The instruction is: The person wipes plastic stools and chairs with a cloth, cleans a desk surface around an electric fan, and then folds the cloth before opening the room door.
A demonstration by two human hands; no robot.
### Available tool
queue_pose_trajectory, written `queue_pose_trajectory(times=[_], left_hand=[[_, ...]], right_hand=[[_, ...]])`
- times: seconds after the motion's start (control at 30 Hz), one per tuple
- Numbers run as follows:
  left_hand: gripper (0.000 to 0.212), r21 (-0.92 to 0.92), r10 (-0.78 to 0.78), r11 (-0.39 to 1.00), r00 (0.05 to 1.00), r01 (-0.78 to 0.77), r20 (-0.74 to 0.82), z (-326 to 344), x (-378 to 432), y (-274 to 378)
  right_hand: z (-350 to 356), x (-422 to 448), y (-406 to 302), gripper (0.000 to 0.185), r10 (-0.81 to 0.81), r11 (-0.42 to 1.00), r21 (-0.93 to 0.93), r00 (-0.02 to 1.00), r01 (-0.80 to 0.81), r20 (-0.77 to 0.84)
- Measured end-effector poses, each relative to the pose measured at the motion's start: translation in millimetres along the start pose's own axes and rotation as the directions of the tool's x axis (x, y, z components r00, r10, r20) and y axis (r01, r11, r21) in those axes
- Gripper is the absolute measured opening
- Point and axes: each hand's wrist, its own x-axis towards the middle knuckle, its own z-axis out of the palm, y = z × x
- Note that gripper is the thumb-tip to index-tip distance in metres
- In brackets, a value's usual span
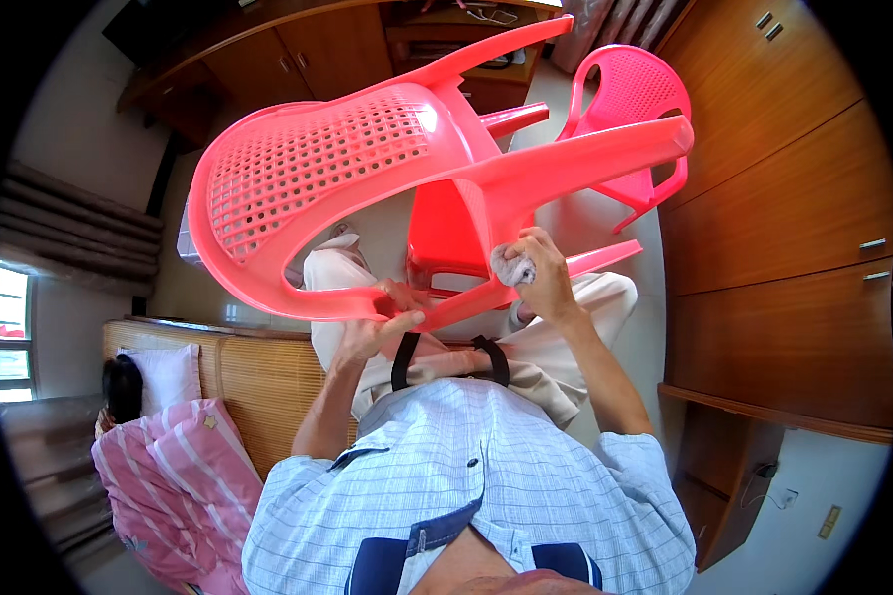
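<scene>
A pink plastic armchair [312, 171] lies tipped across the space before me, its perforated back to the left and its legs pointing right. My left hand [383, 320] grips the chair's armrest near its bend. In my right hand [542, 279] is a bunched grey cloth [513, 265], held at the near side of the chair by the seat edge and a leg. Beneath the chair, between my knees, stands a red plastic stool [446, 230], partly hidden by the chair.
Another pink plastic chair [632, 89] stands at the upper right beside a wooden cabinet [774, 223]. A wooden desk [327, 52] is at the far side. At the left, a bed with a bamboo mat [268, 372] bears a pillow [167, 379], a pink quilt [186, 483] and a dark-haired head, partly seen.
</scene>
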Motion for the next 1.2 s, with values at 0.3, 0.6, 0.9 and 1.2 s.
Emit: queue_pose_trajectory(times=[0.3, 0.6, 0.9, 1.2], left_hand=[[0.030, 0.006, 0.004, 1.000, 0.997, -0.004, -0.072, 9, -6, -24], [0.028, 0.186, 0.107, 0.977, 0.994, -0.102, -0.017, 11, -11, -33], [0.025, 0.169, 0.092, 0.982, 0.994, -0.082, -0.051, 19, -13, -35], [0.025, 0.130, 0.024, 0.991, 0.993, -0.009, -0.113, 17, -5, -25]], right_hand=[[-44, 10, -54, 0.049, -0.185, 0.955, -0.281, 0.935, 0.098, -0.303], [-43, 37, -37, 0.038, -0.424, 0.820, -0.446, 0.904, 0.360, -0.049], [-127, 23, 28, 0.043, -0.359, 0.734, -0.667, 0.906, 0.127, -0.223], [-103, 30, 12, 0.043, -0.283, 0.690, -0.721, 0.893, -0.064, -0.350]])
